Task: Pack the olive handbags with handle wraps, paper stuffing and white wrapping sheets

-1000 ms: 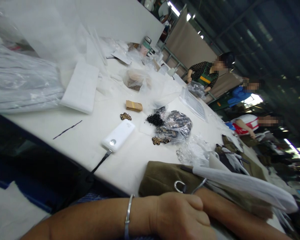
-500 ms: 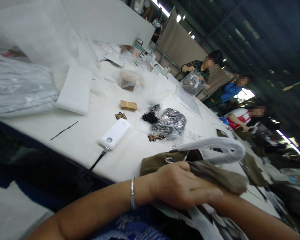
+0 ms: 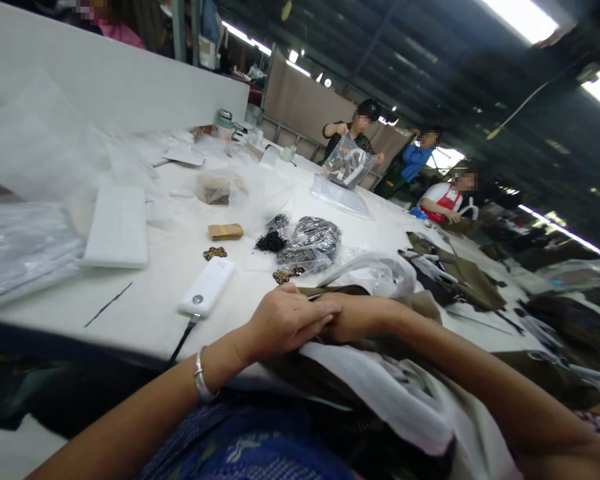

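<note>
Fingers of left hand bunched against right hand; contact hidden, cannot tell whether pinching cloth. At near edge of surface, beneath both hands: olive bag, probably soft, light, floppy. Best gathered by white strap, not loose folds.
</note>
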Available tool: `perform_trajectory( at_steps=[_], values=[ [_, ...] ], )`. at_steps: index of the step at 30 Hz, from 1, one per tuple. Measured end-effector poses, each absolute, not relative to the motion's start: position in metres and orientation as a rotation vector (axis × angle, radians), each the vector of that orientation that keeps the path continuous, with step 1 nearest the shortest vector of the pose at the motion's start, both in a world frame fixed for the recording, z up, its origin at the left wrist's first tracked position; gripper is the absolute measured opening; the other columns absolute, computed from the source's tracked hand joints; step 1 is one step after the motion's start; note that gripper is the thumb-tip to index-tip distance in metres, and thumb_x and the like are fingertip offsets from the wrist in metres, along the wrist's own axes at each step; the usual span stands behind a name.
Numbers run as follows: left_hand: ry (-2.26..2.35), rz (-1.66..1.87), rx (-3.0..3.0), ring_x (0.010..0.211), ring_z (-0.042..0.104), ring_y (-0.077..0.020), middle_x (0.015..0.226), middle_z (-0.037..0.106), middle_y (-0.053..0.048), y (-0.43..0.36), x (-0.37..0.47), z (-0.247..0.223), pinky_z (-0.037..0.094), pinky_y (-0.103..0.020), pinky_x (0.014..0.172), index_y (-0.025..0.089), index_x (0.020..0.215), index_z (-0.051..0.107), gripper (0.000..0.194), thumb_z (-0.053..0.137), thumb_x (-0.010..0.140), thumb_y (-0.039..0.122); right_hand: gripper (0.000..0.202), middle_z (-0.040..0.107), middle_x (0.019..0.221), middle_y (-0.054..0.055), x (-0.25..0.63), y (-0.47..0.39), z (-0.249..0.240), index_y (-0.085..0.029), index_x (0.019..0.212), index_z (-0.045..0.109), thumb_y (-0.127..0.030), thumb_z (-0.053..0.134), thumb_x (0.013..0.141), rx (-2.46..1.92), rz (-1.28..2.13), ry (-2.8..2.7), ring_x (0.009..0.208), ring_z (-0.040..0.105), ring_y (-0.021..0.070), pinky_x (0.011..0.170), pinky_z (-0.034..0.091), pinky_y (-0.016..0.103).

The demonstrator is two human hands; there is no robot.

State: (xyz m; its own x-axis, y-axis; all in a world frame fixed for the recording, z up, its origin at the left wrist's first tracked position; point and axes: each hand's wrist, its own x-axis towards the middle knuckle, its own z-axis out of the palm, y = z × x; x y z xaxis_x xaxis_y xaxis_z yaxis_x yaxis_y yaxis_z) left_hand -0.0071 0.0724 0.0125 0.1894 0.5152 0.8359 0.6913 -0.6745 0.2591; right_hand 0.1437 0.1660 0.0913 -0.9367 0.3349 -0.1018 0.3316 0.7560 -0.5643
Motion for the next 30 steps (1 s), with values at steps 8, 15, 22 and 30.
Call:
perform_trajectory(
  at_steps=[8, 15, 22, 30],
  values=[
    [-1.506, -1.16, -2.533, 0.077, 0.075, -0.0179, 0.094, 0.081, -0.002, 0.065, -0.019, 0.044, 0.053, -0.028, 0.071, 0.022, 0.105, 0.072, 0.023, 0.05, 0.101, 0.028, 0.027, 0.074, 0.118, 0.003, 0.305, 0.133, 0.164, -0.033, 0.117, 0.072, -0.022, 0.055, 0.099, -0.789, 0.363, -2.289, 0.11, 0.07, 0.0198, 0.099, 0.055, 0.032],
    [-1.303, -1.125, -3.17, 0.128, 0.061, -0.0286, 0.146, 0.059, 0.0, 0.048, -0.004, 0.102, 0.056, -0.039, 0.099, 0.042, 0.145, 0.05, 0.052, 0.062, 0.095, 0.04, 0.077, 0.025, 0.166, 0.007, 0.407, 0.079, 0.051, -0.028, 0.16, 0.028, -0.065, 0.049, 0.095, -1.567, 0.886, -1.896, 0.15, 0.03, 0.0328, 0.125, 0.02, 0.054],
    [-0.848, -0.391, -3.527, 0.148, 0.03, -0.0371, 0.168, 0.013, -0.01, 0.084, 0.08, 0.158, 0.046, -0.053, 0.109, 0.04, 0.161, 0.007, 0.109, 0.078, 0.079, 0.054, 0.099, 0.015, 0.168, 0.01, 0.404, 0.076, -0.003, -0.02, 0.162, 0.012, -0.074, 0.052, 0.089, -1.654, 1.106, -1.644, 0.156, 0.012, 0.0274, 0.127, 0.007, 0.045],
    [-0.994, 0.036, -3.462, 0.15, -0.009, -0.0447, 0.166, -0.015, -0.02, 0.107, 0.146, 0.142, 0.02, -0.07, 0.116, 0.031, 0.161, 0.002, 0.143, 0.089, 0.054, 0.065, 0.088, 0.065, 0.135, 0.016, 0.408, 0.072, 0.0, -0.018, 0.152, 0.045, -0.061, 0.074, 0.081, -1.128, 1.542, -1.152, 0.127, 0.06, 0.033, 0.112, 0.042, 0.048]
  ],
)
